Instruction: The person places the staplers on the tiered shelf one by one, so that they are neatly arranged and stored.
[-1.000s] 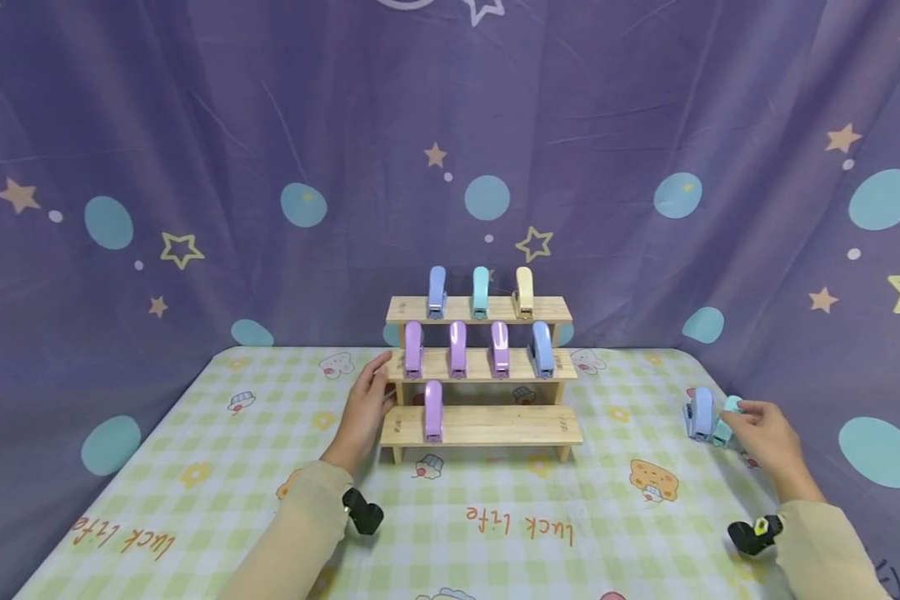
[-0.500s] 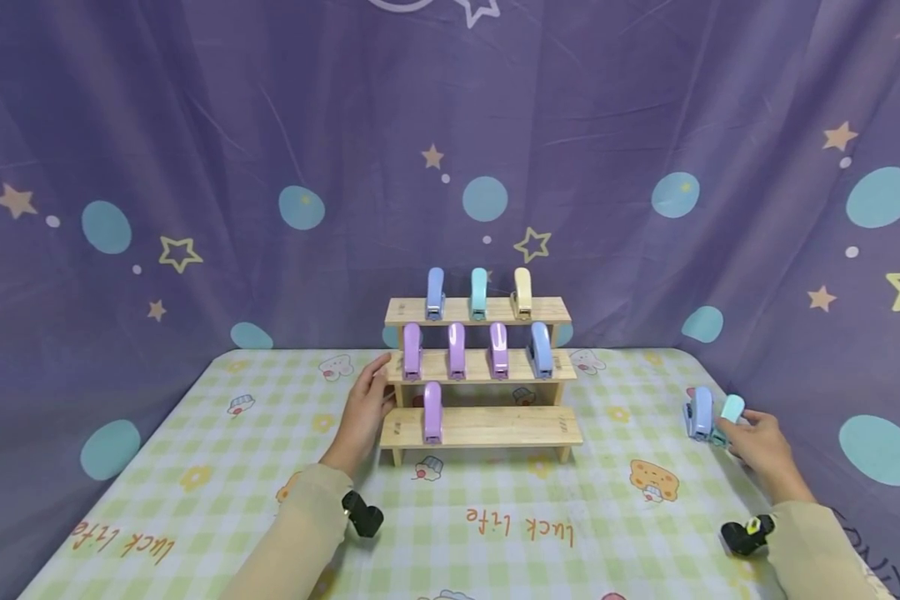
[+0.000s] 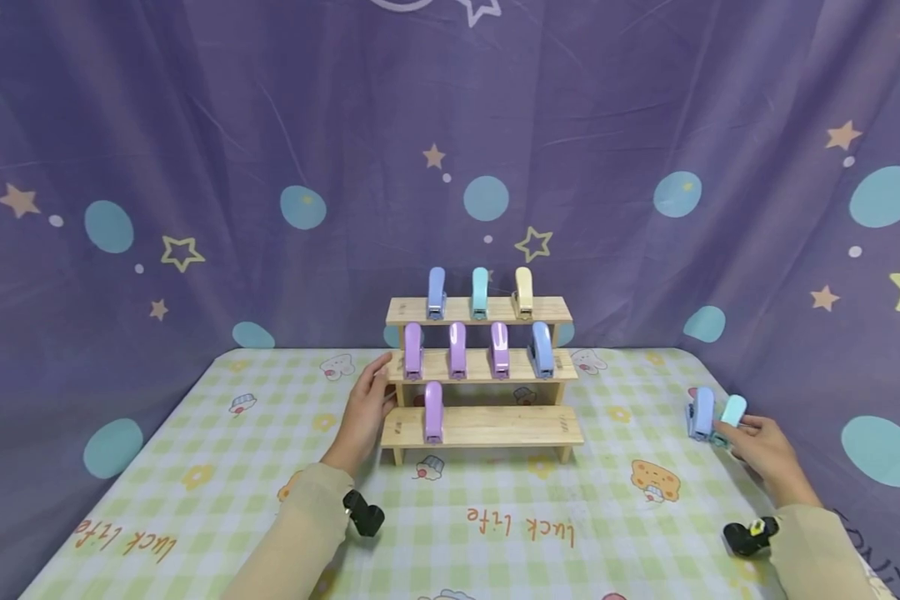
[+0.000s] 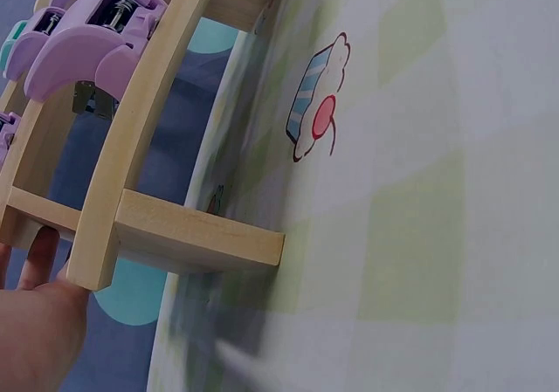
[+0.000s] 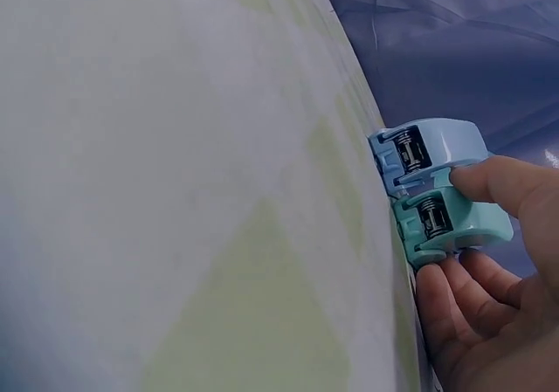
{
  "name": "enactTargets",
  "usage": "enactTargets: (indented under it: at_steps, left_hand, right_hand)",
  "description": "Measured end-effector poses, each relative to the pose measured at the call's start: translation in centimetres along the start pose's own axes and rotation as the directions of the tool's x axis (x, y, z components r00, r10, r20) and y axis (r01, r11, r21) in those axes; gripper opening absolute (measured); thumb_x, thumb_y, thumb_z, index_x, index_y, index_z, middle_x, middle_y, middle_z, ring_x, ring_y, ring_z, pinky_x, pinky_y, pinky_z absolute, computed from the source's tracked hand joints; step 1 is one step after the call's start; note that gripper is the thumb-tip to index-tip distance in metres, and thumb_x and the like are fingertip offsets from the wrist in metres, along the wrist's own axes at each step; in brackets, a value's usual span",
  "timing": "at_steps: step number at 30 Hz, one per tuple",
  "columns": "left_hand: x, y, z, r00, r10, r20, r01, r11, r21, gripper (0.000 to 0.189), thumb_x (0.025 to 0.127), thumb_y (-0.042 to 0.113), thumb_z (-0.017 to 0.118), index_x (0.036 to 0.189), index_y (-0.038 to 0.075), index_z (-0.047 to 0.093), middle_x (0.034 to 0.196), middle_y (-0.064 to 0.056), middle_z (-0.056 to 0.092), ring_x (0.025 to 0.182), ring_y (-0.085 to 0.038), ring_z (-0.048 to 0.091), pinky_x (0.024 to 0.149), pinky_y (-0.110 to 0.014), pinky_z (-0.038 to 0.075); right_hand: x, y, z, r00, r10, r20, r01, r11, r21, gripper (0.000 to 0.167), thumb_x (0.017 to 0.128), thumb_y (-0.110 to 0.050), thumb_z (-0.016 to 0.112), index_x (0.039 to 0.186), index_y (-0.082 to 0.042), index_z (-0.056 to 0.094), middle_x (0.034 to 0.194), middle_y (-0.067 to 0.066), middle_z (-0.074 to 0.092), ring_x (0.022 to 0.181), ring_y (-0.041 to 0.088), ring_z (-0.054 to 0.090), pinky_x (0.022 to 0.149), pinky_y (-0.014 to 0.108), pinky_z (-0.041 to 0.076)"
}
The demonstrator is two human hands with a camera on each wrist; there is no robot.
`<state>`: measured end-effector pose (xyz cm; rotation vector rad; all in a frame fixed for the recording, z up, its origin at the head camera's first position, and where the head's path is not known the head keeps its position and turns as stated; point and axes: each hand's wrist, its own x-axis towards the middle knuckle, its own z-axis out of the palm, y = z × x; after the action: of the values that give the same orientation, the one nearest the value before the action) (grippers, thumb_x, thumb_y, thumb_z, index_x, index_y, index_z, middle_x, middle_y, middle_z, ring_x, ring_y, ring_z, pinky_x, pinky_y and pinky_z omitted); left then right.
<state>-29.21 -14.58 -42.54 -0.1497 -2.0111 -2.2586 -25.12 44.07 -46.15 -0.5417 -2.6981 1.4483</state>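
My right hand (image 3: 767, 450) pinches a teal mini stapler (image 3: 733, 410) between thumb and fingers at the table's right side. Close against it on the left stands a blue stapler (image 3: 701, 412). In the right wrist view the thumb (image 5: 502, 182) lies on the teal stapler (image 5: 450, 222), the other fingers below it, with the blue stapler (image 5: 445, 143) alongside. My left hand (image 3: 360, 417) touches the left end of a three-tier wooden stand (image 3: 510, 427) at its middle shelf, fingers extended. The left wrist view shows its fingertips (image 4: 39, 257) at the stand's end, partly hidden behind a board.
On the stand's top shelf are a blue, a teal and a yellow stapler (image 3: 523, 292). The middle shelf holds several purple ones and a blue stapler (image 3: 542, 348); one purple stapler (image 3: 433, 411) is on the bottom shelf's left. A checked cloth (image 3: 630, 542) covers the table; purple curtains (image 3: 607, 108) hang behind.
My right hand has shifted slightly down on the teal stapler, whose top has come into fuller view. The left hand and the stand have stayed in place.
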Motion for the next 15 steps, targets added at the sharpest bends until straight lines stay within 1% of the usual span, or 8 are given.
enactTargets:
  at_steps: [3,5,7,9,15]
  left_hand:
    - [0.05,0.02,0.0,1.0,0.003,0.002,-0.003,1.0,-0.001,0.046,0.112,0.029,0.035,0.155,0.013,0.036,0.153,-0.018,0.038,0.136,-0.037,0.043,0.113,-0.046,0.039]
    - [0.03,0.04,-0.02,1.0,0.005,0.005,-0.005,1.0,-0.001,0.047,0.112,0.029,0.035,0.155,0.012,0.035,0.153,-0.019,0.037,0.136,-0.037,0.042,0.113,-0.047,0.038]
    - [-0.02,0.1,-0.01,1.0,0.008,0.009,-0.008,1.0,0.001,0.047,0.112,0.029,0.035,0.156,0.011,0.035,0.154,-0.02,0.036,0.137,-0.039,0.041,0.114,-0.048,0.037]
    - [-0.07,0.13,-0.01,1.0,0.009,0.01,-0.009,1.0,0.003,0.048,0.112,0.029,0.035,0.156,0.011,0.034,0.154,-0.02,0.035,0.137,-0.039,0.04,0.114,-0.048,0.037]
    - [-0.08,0.06,0.01,1.0,0.016,0.012,-0.016,1.0,0.011,0.048,0.112,0.029,0.034,0.156,0.011,0.034,0.154,-0.021,0.035,0.137,-0.039,0.04,0.114,-0.048,0.037]
  right_hand:
    - [-0.12,-0.08,0.02,1.0,-0.018,-0.01,0.018,1.0,-0.004,0.091,0.097,-0.044,0.06,0.144,0.024,0.022,0.129,0.039,0.049,0.082,0.011,0.059,0.062,0.024,0.051]
    - [-0.25,-0.16,0.04,1.0,-0.024,-0.018,0.024,1.0,-0.003,0.089,0.097,-0.043,0.061,0.143,0.024,0.024,0.121,0.035,0.054,0.08,0.01,0.057,0.061,0.025,0.051]
    - [-0.39,-0.18,0.1,1.0,-0.02,-0.023,0.02,1.0,0.004,0.087,0.097,-0.042,0.061,0.142,0.024,0.026,0.116,0.029,0.053,0.079,0.009,0.056,0.061,0.024,0.052]
    - [-0.5,-0.15,0.13,1.0,-0.016,-0.024,0.016,1.0,0.014,0.085,0.097,-0.042,0.061,0.14,0.024,0.028,0.115,0.025,0.051,0.079,0.008,0.056,0.06,0.022,0.052]
    - [-0.57,0.09,0.08,1.0,-0.018,-0.017,0.018,1.0,0.015,0.084,0.097,-0.044,0.06,0.137,0.023,0.03,0.125,0.032,0.046,0.081,0.009,0.057,0.062,0.021,0.052]
